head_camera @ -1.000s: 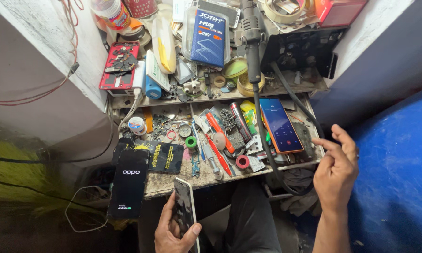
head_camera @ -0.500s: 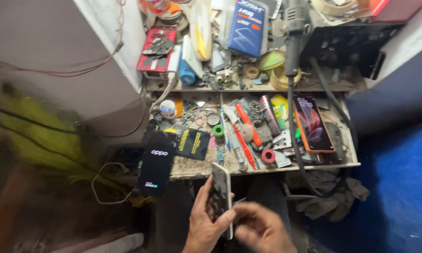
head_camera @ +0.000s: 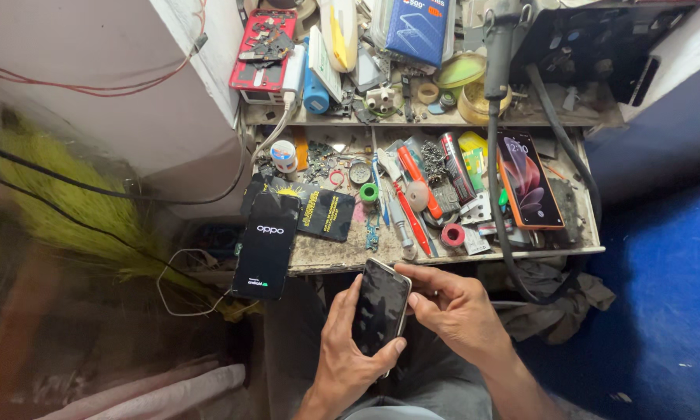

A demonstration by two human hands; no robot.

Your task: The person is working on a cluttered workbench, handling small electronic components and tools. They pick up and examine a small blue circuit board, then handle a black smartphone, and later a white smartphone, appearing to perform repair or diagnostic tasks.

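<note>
A dark phone [head_camera: 380, 309] with a black, unlit screen is held over my lap, just below the front edge of the cluttered workbench [head_camera: 330, 253]. My left hand [head_camera: 348, 359] cradles it from underneath, thumb along its lower right edge. My right hand [head_camera: 457, 308] grips the phone's upper right side with fingertips on the top corner. A black phone [head_camera: 267, 246] with a lit start-up screen hangs over the bench's left front corner, a cable running from it. An orange-cased phone [head_camera: 528, 180] with a lit screen lies at the bench's right.
Red-handled screwdrivers [head_camera: 413, 194], tape rolls [head_camera: 452, 234], tweezers and small parts litter the bench. A thick black hose [head_camera: 496, 155] drops across its right side. A shelf behind holds a red phone shell [head_camera: 263, 48] and a blue box [head_camera: 417, 27]. Blue cloth [head_camera: 661, 303] lies right, a broom [head_camera: 62, 210] left.
My right hand came in from the right and took hold of the phone that my left hand held alone. The view shifted left and closer to the bench.
</note>
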